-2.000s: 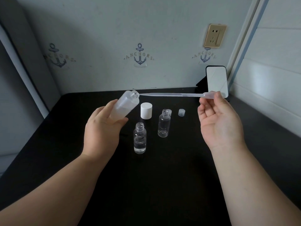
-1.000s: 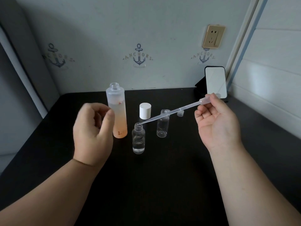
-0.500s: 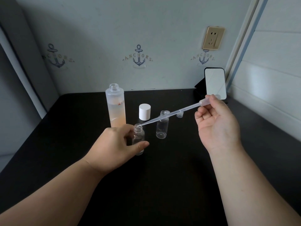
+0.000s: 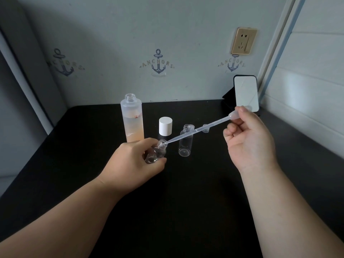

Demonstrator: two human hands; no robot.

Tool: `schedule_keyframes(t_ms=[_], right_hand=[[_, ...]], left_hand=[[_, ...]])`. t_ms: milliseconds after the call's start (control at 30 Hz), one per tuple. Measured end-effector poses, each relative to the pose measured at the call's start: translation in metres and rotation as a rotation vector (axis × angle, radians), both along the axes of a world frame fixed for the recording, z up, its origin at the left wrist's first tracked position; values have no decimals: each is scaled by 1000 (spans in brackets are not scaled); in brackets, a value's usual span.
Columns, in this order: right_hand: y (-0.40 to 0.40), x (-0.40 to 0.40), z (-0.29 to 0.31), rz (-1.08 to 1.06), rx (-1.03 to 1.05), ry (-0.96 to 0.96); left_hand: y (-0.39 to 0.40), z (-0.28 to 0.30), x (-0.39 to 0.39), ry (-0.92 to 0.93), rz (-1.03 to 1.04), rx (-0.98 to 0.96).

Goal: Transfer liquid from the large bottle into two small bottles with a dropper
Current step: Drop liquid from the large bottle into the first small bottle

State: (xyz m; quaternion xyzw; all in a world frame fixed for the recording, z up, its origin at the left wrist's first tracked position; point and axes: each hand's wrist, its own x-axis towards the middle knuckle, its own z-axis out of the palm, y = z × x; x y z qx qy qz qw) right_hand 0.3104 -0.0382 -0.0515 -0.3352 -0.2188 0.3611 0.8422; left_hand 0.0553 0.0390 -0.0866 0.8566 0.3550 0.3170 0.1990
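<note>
The large frosted bottle (image 4: 132, 120), uncapped and part full of pale orange liquid, stands upright at the back left of the black table (image 4: 186, 211). My left hand (image 4: 130, 164) grips a small clear bottle (image 4: 155, 152) and tilts its open neck to the right. My right hand (image 4: 249, 140) pinches the bulb of a clear plastic dropper (image 4: 201, 130), whose tip sits at that bottle's mouth. A second small clear bottle (image 4: 185, 143) stands upright and open just to the right, behind the dropper's stem.
A white cap (image 4: 165, 126) stands between the large bottle and the second small bottle. A small clear cap (image 4: 205, 128) lies behind the dropper. A phone (image 4: 245, 93) leans at the back right corner against the wall.
My left hand set the large bottle down upright, then moved to the near small bottle, gripped it and tilted it. My right hand swung the dropper's tip down to that bottle's mouth.
</note>
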Motion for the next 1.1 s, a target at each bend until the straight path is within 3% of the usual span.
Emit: schedule_keyframes(t_ms=[767,1100], right_hand=[[0,3,-1,15,20,-59],[-1,-1,1,-3,26,106]], left_hand=[[2,-2,2,5,-2,-3],[3,-2,4,32,-8,-14]])
